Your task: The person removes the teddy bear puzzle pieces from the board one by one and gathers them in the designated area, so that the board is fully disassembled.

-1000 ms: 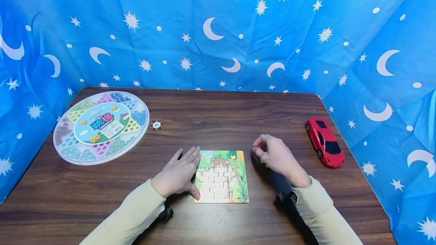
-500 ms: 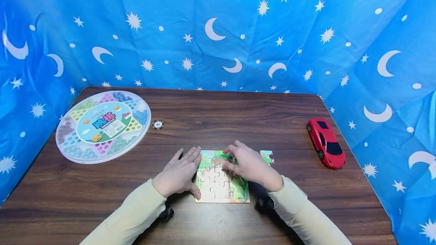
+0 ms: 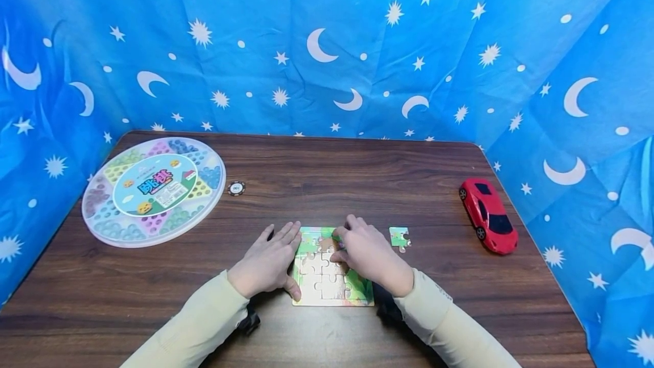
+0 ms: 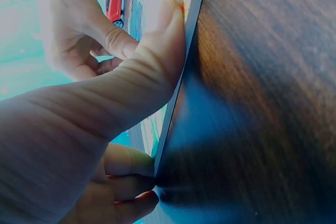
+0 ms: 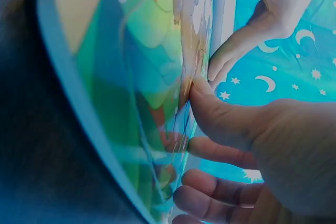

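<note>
A square jigsaw puzzle [image 3: 327, 302] with a bright animal picture lies in its shallow frame on the table. My left hand [image 3: 265, 263] rests along its left side, fingers extended, the thumb [image 4: 170, 17] over the near corner. Over the upper right part of the puzzle is my right hand [image 3: 373, 254]. Its thumb [image 5: 207, 100] and index finger are bent down to the surface around a puzzle piece [image 3: 327, 243], mostly covered by the fingers. One loose puzzle piece [image 3: 398, 236], green and blue, lies on the table just right of the frame.
A round Chinese checkers set [image 3: 107, 231] sits at the back left, with a black-and-white poker chip [image 3: 236, 188] beside it. A red toy car [image 3: 487, 214] stands near the right edge. A blue star-and-moon curtain [image 3: 286, 27] hangs behind the table.
My right hand has come left from the table beside the puzzle to its upper part, uncovering the loose piece, and then shifted slightly down. The left hand has stayed in place.
</note>
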### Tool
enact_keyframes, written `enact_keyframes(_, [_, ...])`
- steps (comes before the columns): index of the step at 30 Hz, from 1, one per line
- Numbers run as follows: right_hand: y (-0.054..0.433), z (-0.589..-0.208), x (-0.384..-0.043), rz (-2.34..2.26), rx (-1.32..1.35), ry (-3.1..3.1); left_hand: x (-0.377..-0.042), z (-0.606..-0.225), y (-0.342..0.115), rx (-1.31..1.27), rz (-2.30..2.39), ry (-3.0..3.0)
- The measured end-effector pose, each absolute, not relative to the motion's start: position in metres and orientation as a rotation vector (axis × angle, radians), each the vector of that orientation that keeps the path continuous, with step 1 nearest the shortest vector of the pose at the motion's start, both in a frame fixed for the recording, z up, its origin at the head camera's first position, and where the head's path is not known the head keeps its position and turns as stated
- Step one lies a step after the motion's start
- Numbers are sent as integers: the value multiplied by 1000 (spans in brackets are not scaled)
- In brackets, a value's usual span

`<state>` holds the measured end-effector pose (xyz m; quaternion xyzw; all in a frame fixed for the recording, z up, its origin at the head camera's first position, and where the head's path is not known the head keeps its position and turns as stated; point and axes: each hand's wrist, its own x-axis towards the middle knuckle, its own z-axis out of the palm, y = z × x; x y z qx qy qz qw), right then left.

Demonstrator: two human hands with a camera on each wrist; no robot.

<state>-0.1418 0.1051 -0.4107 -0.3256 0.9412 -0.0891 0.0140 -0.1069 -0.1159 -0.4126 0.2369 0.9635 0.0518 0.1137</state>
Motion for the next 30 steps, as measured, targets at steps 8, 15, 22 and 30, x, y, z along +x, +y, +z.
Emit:
enact_keyframes(8, [102,-411,-141,-167,-1010,2990,-106,-413,-117,733,163,2843])
enact_keyframes(15, [100,-415,-145,-306,-938,2970,-107,-414,-117,730,162,2842])
enact_keyframes(22, [101,-415,-148,-392,-870,2901,-107,-415,-118,735,158,2848])
enact_keyframes(30, [102,-414,-150,-470,-767,2812,-107,-416,-117,734,150,2849])
